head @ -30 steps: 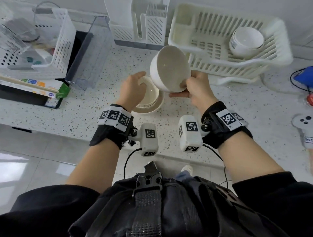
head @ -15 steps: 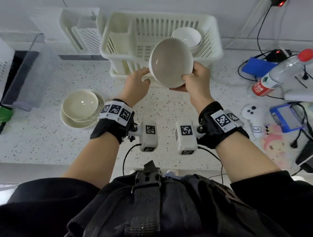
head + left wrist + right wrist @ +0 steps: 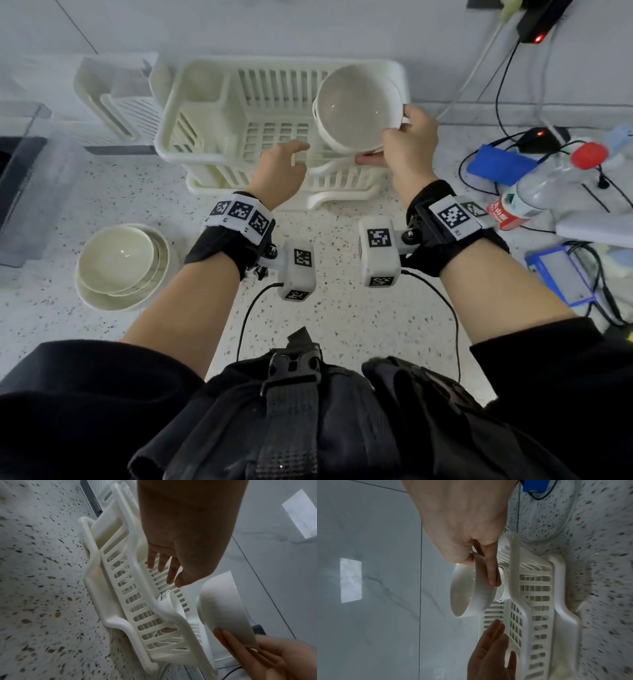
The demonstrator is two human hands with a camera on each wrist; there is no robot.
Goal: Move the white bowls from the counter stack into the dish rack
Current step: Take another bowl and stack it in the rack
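My right hand [image 3: 404,140] grips a white bowl [image 3: 358,109], thumb on its rim and fingers under its base. The bowl is tipped on its side, mouth toward me, over the right part of the white dish rack [image 3: 171,154]. The left wrist view shows this bowl [image 3: 223,608] just above another white bowl [image 3: 171,604] that lies on its side in the rack [image 3: 120,588]. My left hand [image 3: 287,161] hovers with straight fingers over the rack's front rim, holding nothing. A stack of white bowls [image 3: 120,263] sits on the counter to the left.
A white utensil holder [image 3: 113,96] stands left of the rack and a clear bin [image 3: 20,178] at the far left. On the right are a red-capped bottle [image 3: 548,185], a blue pad [image 3: 500,164], a blue-framed device [image 3: 561,274] and cables.
The bowl has gone from in front of the rack to above its right part. My left hand has let go of it and now hangs open; only the right hand holds it.
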